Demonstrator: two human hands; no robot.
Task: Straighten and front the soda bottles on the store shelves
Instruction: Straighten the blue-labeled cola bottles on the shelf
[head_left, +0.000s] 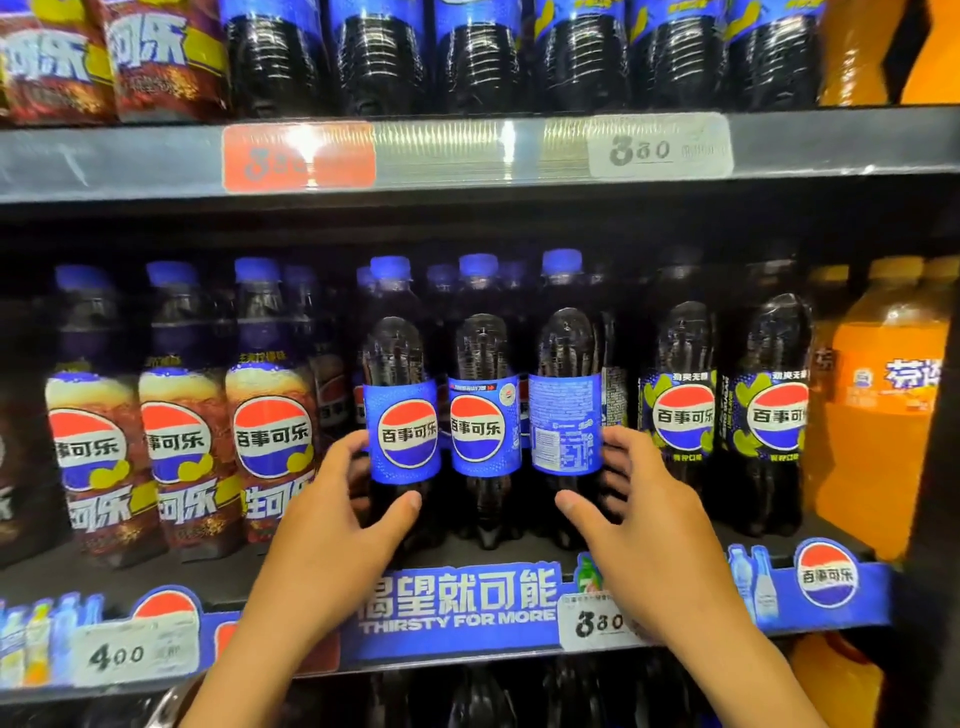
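Observation:
Three blue-labelled cola bottles stand in a row at the front of the middle shelf (519, 556). My left hand (332, 519) wraps around the left bottle (402, 415), whose logo faces forward. The middle bottle (483, 426) stands untouched, its logo turned slightly to the left. My right hand (628, 509) grips the right bottle (566, 415), which shows its printed back label instead of the logo. More blue-capped bottles stand behind them in the dark.
Left of my hands stand three brown-labelled cola bottles (270, 431); on the right are two lime-labelled cola bottles (680, 415) and orange soda (883, 415). The upper shelf (467, 150) carries more cola. A blue price strip (457, 608) runs along the shelf edge.

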